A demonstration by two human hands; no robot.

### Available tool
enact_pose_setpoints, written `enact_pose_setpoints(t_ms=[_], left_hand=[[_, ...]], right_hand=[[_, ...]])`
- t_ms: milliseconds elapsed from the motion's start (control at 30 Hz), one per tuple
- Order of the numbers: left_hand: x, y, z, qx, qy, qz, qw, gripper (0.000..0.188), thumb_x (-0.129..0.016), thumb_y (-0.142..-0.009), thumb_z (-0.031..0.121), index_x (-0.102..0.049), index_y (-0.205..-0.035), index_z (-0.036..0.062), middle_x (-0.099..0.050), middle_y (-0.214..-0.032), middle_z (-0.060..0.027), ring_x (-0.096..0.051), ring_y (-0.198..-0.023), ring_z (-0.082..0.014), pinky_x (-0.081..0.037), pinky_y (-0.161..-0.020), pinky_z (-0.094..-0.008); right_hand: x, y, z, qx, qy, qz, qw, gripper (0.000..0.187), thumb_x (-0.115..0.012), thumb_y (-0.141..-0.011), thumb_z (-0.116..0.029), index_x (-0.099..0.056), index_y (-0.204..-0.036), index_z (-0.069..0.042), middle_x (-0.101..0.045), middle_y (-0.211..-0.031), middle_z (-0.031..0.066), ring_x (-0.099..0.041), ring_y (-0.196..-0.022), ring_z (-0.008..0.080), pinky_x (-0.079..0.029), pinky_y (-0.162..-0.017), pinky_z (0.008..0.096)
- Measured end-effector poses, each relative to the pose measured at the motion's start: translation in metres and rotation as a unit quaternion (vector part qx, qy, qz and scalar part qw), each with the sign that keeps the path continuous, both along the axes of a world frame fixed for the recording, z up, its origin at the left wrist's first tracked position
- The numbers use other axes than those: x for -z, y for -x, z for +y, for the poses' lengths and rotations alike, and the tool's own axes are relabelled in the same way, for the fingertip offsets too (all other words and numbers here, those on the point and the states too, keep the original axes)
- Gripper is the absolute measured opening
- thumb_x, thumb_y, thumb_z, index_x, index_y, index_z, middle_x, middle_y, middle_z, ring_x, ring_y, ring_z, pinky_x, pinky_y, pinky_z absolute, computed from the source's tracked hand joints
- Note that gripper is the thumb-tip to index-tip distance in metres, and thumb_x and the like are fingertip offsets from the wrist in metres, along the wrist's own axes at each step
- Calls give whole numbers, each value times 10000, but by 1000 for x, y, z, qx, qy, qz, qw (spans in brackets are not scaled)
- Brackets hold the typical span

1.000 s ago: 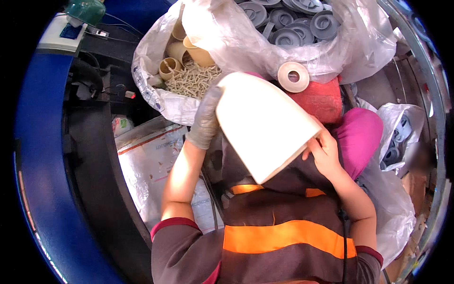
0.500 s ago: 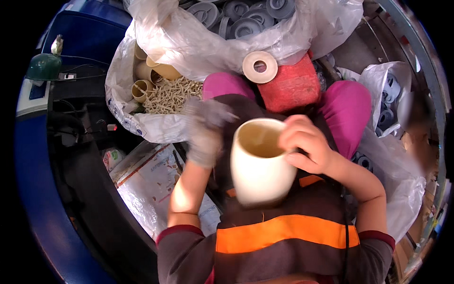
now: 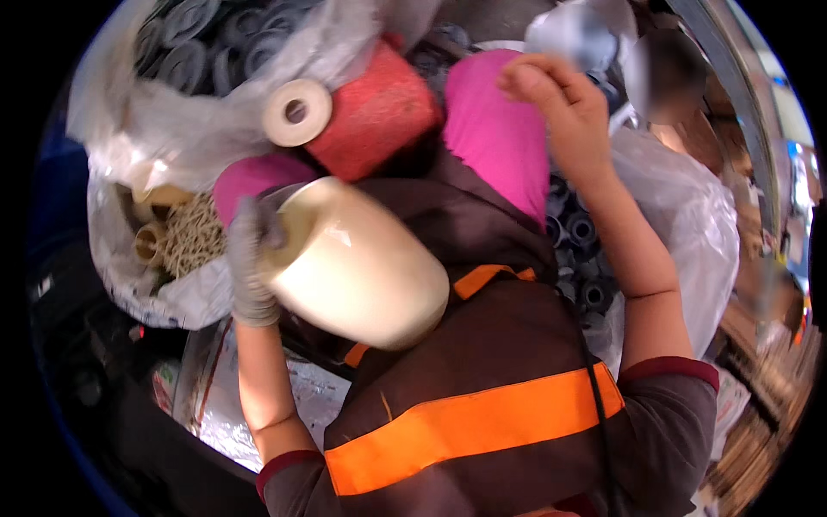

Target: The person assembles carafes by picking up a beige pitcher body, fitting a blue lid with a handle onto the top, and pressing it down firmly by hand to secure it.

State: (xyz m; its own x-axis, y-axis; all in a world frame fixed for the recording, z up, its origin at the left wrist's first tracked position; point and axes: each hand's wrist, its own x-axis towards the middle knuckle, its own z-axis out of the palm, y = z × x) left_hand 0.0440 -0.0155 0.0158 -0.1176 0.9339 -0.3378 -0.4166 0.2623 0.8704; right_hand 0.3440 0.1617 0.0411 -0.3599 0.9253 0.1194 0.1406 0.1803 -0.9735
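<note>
A cream, rounded plastic pot (image 3: 366,267) lies tilted across my lap, its wide mouth facing the upper left. My left hand (image 3: 254,258), in a greyish glove, is closed on the rim, with some fingers hidden inside the mouth. My bare right hand (image 3: 564,112) is raised off the pot, over my right knee and beside a bag of grey parts. Its fingers are loosely bent, and nothing shows in them. A cream ring (image 3: 297,112) with a central hole leans against a red block (image 3: 379,112) between my knees.
Round grey plastic parts (image 3: 224,52) fill a clear bag at the upper left. Below it, a white sack (image 3: 121,267) holds thin beige pieces (image 3: 194,237) and cream pots. More grey parts (image 3: 586,250) lie in a bag at right. A blurred person is at the upper right.
My view has turned right. My right hand has let go of the pot's rim and moved up and away. My left hand has come onto the rim, and the pot is now tilted leftward.
</note>
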Motion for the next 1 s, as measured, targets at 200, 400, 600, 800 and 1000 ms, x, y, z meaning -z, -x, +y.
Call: enact_pose_setpoints(t_ms=[200,400,600,800,1000], left_hand=[[33,-12,25,55,26,-61,996,398,-449,-942,340,-604,-965,-27,-568,-1172,-226,-573,-989,-289,-431,-936,-359],[13,-27,44,124,-3,-92,988,357,-447,-946,283,-589,-1037,-31,-576,-1186,-210,-554,-1082,-311,-424,-962,-364],[14,-34,50,92,-8,-67,993,301,-432,-956,210,-563,-1066,-37,-588,-1142,-192,-578,-1041,-274,-458,-925,-350],[-8,-46,79,190,-42,-8,981,370,-602,-864,281,-584,-1049,-40,-610,-1112,-153,-595,-1012,-224,-477,-892,-333],[-52,-86,106,261,-13,-74,962,645,-713,-764,220,-456,-1313,-1,-563,-1220,-147,-562,-1110,-237,-425,-990,-354]], right_hand=[[156,-184,-29,-61,206,-503,838,260,-528,-834,-254,-653,-838,-25,-662,-706,113,-633,-582,214,-499,-584,345],[327,-291,-138,142,404,-575,697,581,-634,-767,-449,-624,-1120,13,-605,-1103,287,-585,-1061,405,-465,-903,435],[294,-292,-129,147,9,-712,687,157,-545,-849,-213,-638,-846,-86,-665,-730,119,-664,-689,316,-523,-595,441],[104,-235,-38,192,-296,-546,760,254,-585,-826,-93,-623,-1077,-109,-654,-895,125,-634,-833,289,-499,-712,396],[-32,-122,-12,146,-502,-334,784,332,-618,-700,-17,-658,-1021,-92,-638,-918,115,-619,-837,285,-509,-738,374]])
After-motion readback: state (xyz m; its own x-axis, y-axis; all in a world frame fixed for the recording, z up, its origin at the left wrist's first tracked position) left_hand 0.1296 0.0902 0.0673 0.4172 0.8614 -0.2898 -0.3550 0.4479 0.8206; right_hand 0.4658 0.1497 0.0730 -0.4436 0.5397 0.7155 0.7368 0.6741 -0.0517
